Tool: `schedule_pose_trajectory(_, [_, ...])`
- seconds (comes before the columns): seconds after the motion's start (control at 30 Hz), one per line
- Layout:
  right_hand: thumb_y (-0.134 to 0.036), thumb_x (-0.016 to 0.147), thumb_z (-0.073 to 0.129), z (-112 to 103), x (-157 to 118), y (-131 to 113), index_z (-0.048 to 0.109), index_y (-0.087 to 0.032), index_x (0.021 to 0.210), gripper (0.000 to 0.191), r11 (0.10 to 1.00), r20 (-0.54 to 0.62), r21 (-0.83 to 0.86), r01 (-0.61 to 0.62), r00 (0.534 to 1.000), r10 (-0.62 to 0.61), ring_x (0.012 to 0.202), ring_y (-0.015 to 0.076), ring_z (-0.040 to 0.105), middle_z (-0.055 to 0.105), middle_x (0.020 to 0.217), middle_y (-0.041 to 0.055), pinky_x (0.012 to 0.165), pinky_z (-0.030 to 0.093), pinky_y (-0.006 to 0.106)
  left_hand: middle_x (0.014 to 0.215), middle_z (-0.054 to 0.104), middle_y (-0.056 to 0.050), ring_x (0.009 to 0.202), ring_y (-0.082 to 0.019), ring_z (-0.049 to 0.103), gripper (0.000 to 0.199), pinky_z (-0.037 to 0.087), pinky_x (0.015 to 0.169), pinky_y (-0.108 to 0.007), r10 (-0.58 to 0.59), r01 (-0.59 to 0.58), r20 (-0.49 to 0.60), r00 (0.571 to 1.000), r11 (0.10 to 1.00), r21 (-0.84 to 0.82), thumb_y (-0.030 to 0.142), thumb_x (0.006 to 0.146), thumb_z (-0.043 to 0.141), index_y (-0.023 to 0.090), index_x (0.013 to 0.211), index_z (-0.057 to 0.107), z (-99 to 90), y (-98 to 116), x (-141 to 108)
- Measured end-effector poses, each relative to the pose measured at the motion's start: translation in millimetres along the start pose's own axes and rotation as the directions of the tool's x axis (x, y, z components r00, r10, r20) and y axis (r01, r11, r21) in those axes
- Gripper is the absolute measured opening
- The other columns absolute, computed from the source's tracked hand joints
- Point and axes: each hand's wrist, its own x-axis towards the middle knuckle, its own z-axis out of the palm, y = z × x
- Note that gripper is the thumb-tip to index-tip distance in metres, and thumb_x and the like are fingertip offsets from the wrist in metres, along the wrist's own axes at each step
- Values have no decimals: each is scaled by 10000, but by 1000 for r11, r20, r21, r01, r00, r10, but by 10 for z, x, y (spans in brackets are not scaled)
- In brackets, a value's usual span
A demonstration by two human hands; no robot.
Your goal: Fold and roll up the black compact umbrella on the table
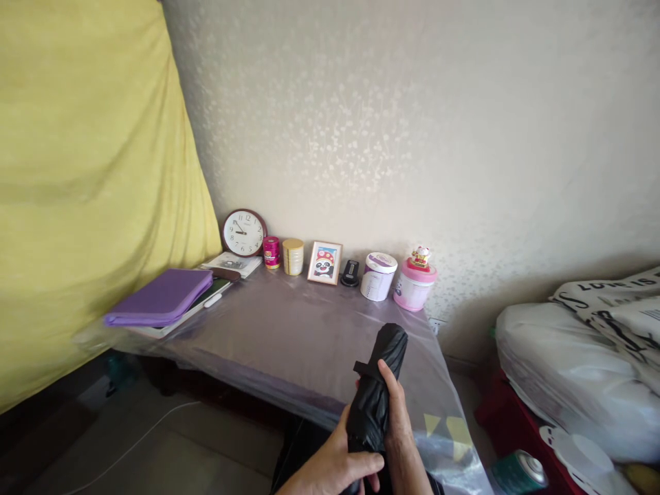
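A folded black umbrella (375,399) is held tilted over the near right part of the table, its closing strap sticking out to the left. My left hand (340,457) wraps around its lower end, thumb across the front. Along the umbrella's right side lies my right hand (398,412), closed around the middle with its thumb near the strap. The fingers behind the umbrella are mostly hidden.
On the plastic-covered table (289,330), a clock (244,232), tins, a framed panda picture (324,262) and tubs (379,276) line the wall. A purple folder (159,297) lies left. Right of the table are a spray can (518,472) and stuffed bags (567,371).
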Motion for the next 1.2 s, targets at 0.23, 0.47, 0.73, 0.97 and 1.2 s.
schedule_pose_trajectory(0.23, [-451,563,715,43,55,18,515,-172,978,538,988,-44,-91,127,990,-131,624,202,634,669,701,13,539,498,277,762,605,-19,377,-121,500,793,395,366,-247,90,40,-271,958,897,441,238,691,513,268,1350,74,-93,-136,89])
schedule_pose_trajectory(0.47, [-503,561,683,5,208,137,540,-166,950,535,966,-147,-213,146,973,-180,717,217,627,661,723,8,654,495,300,1397,280,-74,1242,-204,322,895,282,1001,-291,416,-210,-225,881,770,602,282,660,601,193,1381,77,-224,-95,268])
schedule_pose_trajectory(0.73, [-472,502,720,-134,357,143,545,-235,1080,649,741,-171,-575,346,835,-522,965,283,550,570,1056,84,752,439,332,1218,499,-57,1049,-220,511,738,374,874,-293,408,-73,-227,884,601,796,253,711,540,291,1358,189,-400,-150,435])
schedule_pose_trajectory(0.97, [-493,752,484,-185,521,311,590,-254,1039,388,312,234,-776,548,710,-665,863,198,568,466,1119,77,734,472,328,1157,519,-47,966,-218,556,744,408,826,-288,320,95,-240,916,408,908,286,729,537,356,1353,137,-450,-207,532])
schedule_pose_trajectory(1.2, [-412,790,480,-294,606,267,574,-194,759,239,505,284,-575,644,736,-615,691,142,530,555,749,19,677,438,256,1077,540,-54,871,-231,597,689,448,760,-325,309,147,-235,922,284,948,339,782,483,395,1345,92,-442,-198,514])
